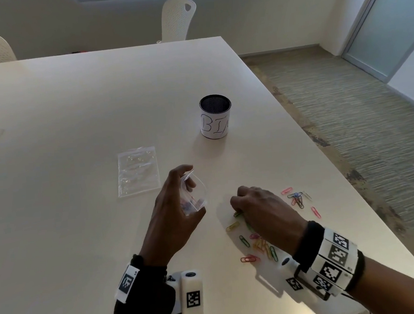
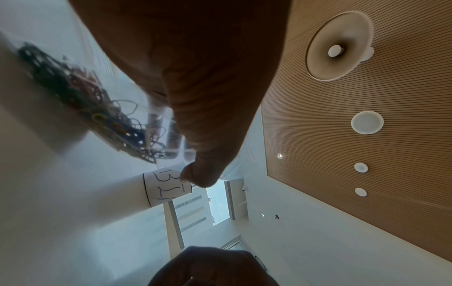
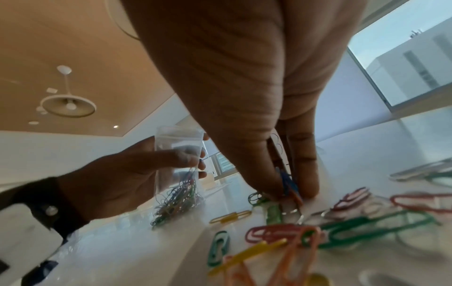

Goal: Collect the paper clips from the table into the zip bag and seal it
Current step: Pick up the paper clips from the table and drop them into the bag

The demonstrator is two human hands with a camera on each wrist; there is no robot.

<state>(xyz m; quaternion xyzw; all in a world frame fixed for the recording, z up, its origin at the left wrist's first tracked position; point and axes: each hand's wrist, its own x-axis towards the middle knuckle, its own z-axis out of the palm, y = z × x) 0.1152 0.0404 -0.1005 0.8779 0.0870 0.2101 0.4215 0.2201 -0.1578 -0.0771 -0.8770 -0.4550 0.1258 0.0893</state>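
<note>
My left hand (image 1: pixel 177 203) holds a small clear zip bag (image 1: pixel 195 195) upright above the table, its mouth open. Several coloured paper clips (image 3: pixel 176 201) lie bunched in the bag's bottom. My right hand (image 1: pixel 252 207) is down on the table to the bag's right, its thumb and fingertips (image 3: pixel 305 185) pinching a few clips (image 3: pixel 288 183), a blue one among them. Loose coloured clips (image 1: pixel 260 246) lie scattered under and near my right wrist. Another small cluster (image 1: pixel 297 198) sits to the right of that hand.
A second clear zip bag (image 1: pixel 137 171) lies flat on the white table (image 1: pixel 73 105), left of my left hand. A black mesh cup with a white paper label (image 1: pixel 215 117) stands behind both hands. The table's right edge runs close beside the clips. White chairs stand at the far side.
</note>
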